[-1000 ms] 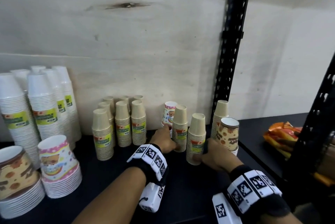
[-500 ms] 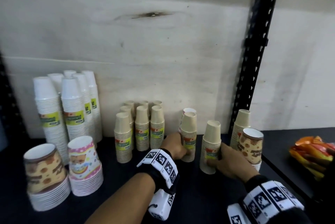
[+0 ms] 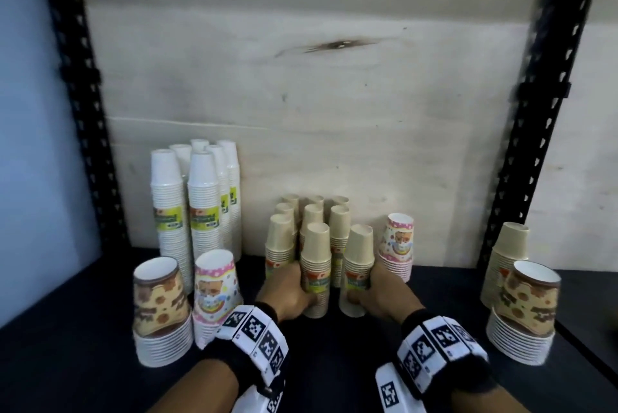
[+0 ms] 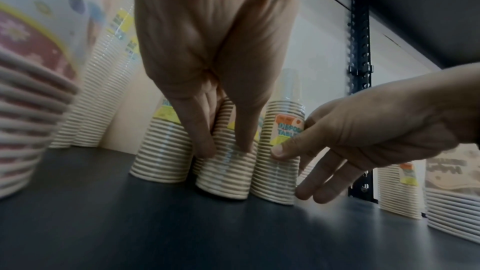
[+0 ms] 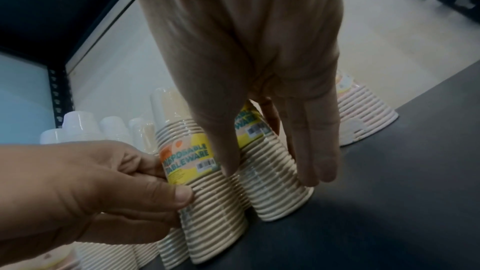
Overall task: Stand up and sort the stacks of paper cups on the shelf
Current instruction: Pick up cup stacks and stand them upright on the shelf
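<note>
While both hands work the same cluster, the left hand (image 3: 288,289) grips 1 kraft cup stack (image 3: 316,265) upright, and the right hand (image 3: 384,292) grips a 2nd kraft stack (image 3: 358,262) at its 3 o'clock, just beside it. The kraft group (image 3: 311,222) stands at 12 o'clock on the shelf (image 3: 334,362), long axes vertical, so I judge that a short push away seats both.

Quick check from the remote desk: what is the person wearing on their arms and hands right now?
Both hands are bare, with no gloves and no sleeves on the forearms. The left wrist band and the right wrist band are black straps ringed with white blocks printed with black square tracking markers. A white camera housing, also marked, hangs under each wrist.
</note>
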Demonstrator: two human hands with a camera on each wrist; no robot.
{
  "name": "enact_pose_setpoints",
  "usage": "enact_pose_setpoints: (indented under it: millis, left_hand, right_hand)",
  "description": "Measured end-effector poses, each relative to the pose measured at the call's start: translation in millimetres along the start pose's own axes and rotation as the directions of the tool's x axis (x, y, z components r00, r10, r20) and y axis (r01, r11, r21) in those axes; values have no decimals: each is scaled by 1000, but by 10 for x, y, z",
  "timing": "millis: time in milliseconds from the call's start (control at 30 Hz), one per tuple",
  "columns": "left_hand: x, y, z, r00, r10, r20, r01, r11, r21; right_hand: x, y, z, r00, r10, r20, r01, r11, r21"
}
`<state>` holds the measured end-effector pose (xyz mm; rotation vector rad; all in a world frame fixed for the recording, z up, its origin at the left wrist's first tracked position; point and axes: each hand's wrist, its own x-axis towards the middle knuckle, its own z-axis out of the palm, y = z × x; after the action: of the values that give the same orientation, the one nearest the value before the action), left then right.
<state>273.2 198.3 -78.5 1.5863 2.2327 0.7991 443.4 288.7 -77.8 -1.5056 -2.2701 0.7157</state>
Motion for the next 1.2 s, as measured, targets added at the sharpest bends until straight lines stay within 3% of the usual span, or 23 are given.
enact_pose_setpoints:
  millis: [333, 667, 1200]
  left_hand:
    - [-29, 24, -30, 994, -76, -84, 85, 991, 106]
    - [-47, 54, 4, 977, -201, 70, 189, 969, 157]
    - [-28, 147, -1, 974, -226, 20, 212, 936, 280]
  right_hand:
    - [72, -168, 54, 998, 29, 54, -27, 998, -52]
    - [44, -140, 11, 987, 52, 150, -31, 989, -143]
    - [178, -199, 61, 990, 33, 140, 3, 968, -249]
